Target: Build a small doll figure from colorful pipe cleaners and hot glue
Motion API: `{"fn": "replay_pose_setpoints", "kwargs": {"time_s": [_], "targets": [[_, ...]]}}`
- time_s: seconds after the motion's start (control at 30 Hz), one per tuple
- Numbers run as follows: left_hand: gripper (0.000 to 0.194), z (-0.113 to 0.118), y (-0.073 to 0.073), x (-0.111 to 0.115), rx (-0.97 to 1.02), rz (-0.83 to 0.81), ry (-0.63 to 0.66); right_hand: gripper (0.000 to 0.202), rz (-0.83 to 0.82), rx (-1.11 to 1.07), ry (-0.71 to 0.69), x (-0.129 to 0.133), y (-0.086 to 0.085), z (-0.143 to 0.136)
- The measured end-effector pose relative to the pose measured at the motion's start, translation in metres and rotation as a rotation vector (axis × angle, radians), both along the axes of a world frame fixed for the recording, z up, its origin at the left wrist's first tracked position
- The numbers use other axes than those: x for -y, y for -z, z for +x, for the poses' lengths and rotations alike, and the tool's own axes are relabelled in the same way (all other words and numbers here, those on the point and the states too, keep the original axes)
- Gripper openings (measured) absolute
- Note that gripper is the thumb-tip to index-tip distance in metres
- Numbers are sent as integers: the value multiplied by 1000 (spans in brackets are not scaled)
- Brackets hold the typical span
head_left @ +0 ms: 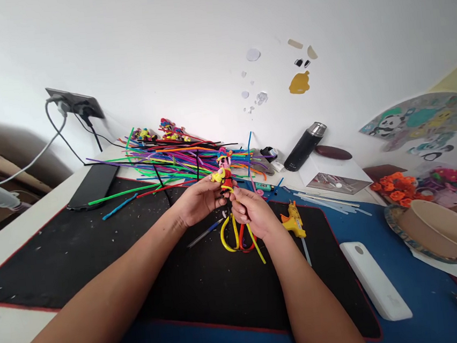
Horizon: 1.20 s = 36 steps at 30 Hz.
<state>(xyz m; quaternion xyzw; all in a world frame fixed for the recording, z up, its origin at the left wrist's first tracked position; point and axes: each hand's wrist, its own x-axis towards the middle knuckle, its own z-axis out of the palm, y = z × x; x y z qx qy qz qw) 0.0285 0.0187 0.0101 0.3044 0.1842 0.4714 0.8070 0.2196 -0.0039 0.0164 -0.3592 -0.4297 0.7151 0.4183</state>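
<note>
My left hand (199, 198) pinches a small pipe-cleaner figure (225, 176) in red, yellow, pink and blue, holding it upright above the black mat (208, 292). On the figure's right, my right hand (252, 210) is closed on a yellow pipe cleaner (257, 244), whose free end hangs down below the palm. Where that pipe cleaner meets the figure is partly hidden by my fingers. Just beneath my hands lie scissors (230, 242) with one yellow and one red handle loop. A blue pen (206, 233) rests left of them.
Behind my hands spreads a pile of coloured pipe cleaners (171, 163), with more small figures (171, 128) at the back. A yellow glue gun (293, 220) lies to the right, near a white power bank (376, 281). A black flask (306, 146) leans by the wall.
</note>
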Motion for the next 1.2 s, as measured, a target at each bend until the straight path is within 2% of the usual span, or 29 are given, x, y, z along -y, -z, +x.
{"fn": "replay_pose_setpoints", "kwargs": {"time_s": [0.27,0.5,1.0,1.2], "targets": [[19,5,1,0,14,-28,-24,40,-71,-53,-34,-1,5,-1],[21,6,2,-1,18,-81,-46,43,-112,-67,-32,-3,10,-3],[19,5,4,-4,24,-40,-15,44,-99,-17,-2,-2,9,-4],[27,5,4,-4,48,-38,5,43,-98,-9,-2,-2,9,-4]]}}
